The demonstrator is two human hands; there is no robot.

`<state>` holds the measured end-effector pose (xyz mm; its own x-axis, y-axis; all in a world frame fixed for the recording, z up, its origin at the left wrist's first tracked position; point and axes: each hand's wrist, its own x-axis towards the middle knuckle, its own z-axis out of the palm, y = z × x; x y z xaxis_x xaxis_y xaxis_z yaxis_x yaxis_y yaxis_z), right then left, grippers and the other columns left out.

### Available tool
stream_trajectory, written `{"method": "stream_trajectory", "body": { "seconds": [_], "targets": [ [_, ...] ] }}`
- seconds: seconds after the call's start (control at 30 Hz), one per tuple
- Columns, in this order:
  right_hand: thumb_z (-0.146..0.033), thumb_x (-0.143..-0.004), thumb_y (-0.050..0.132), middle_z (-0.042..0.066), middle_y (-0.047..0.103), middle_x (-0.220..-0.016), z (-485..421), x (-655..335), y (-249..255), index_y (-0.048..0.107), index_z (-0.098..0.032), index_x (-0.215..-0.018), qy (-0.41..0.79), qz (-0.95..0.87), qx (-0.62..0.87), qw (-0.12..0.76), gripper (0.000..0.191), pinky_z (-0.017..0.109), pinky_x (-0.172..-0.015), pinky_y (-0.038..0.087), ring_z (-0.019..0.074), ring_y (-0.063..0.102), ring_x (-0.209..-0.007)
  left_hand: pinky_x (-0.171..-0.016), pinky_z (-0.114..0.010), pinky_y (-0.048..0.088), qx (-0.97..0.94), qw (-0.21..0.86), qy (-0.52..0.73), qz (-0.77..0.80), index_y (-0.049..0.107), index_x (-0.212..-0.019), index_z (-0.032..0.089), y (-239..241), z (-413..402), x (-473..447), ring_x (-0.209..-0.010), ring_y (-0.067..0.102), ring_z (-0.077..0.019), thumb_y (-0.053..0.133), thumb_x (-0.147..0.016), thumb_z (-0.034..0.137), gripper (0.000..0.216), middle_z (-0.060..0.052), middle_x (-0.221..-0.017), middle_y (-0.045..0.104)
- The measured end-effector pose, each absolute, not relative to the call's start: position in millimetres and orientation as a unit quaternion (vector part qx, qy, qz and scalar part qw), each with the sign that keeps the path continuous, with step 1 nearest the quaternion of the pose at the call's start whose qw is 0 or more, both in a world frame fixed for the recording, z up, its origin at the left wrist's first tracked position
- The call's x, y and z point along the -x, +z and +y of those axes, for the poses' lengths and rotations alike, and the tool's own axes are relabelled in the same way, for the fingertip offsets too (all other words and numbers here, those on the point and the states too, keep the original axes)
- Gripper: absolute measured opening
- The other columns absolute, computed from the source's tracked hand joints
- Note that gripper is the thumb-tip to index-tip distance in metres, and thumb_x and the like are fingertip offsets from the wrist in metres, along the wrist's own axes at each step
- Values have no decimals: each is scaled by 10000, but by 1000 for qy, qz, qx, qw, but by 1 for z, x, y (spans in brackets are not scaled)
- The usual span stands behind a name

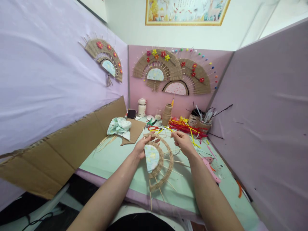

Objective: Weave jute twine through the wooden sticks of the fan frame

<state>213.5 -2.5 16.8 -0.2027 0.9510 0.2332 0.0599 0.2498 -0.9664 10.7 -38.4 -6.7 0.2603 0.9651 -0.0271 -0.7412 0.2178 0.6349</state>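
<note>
My left hand (142, 146) grips a half-round fan (169, 157) by its upper end, tilted on its side above the table. Thin wooden sticks radiate from its pale blue-green cloth centre (152, 158). Two curved bands of woven brown twine cross the sticks, with a gap between them. To the right of the fan, my right hand (182, 142) is closed in a pinch on what looks like a strand of twine, mostly hidden by the fingers. A loose loop of twine (176, 153) hangs below that hand.
Behind the hands stand a twine spool (167, 115), a white bottle (141, 107) and red and yellow pipe cleaners (190, 127). Crumpled cloth (119, 126) lies left on cardboard (134, 130). A pink glue gun (211, 170) is at right. Finished fans (156, 64) hang on the partition.
</note>
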Motion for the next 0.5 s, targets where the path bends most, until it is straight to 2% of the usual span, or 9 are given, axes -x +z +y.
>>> {"method": "stream_trajectory", "body": {
  "seconds": [0.17,0.37,0.5],
  "targets": [
    [-574,-690,599,-89,217,-476,-5,-211,16,553,-187,-746,528,-615,373,452,394,208,-383,160,57,180,-405,-864,-389,472,-255,733,593,214,541,-1189,243,-6,-36,-10,-1006,605,-220,552,-824,234,365,-64,-1110,627],
    [-665,-763,441,-90,161,-502,-6,-208,16,568,-163,-753,644,-575,315,395,518,205,-386,71,53,84,-425,-856,-363,479,-226,710,634,207,528,-1203,217,-9,-33,-10,-971,621,-199,516,-837,189,367,-68,-1056,648],
    [-552,-743,555,-90,166,-508,-8,-210,18,597,-151,-732,629,-579,338,394,404,202,-396,84,48,96,-433,-853,-375,482,-220,719,629,196,536,-1188,202,-8,-33,-11,-971,623,-215,531,-825,179,364,-79,-1058,645]
  ]
}}
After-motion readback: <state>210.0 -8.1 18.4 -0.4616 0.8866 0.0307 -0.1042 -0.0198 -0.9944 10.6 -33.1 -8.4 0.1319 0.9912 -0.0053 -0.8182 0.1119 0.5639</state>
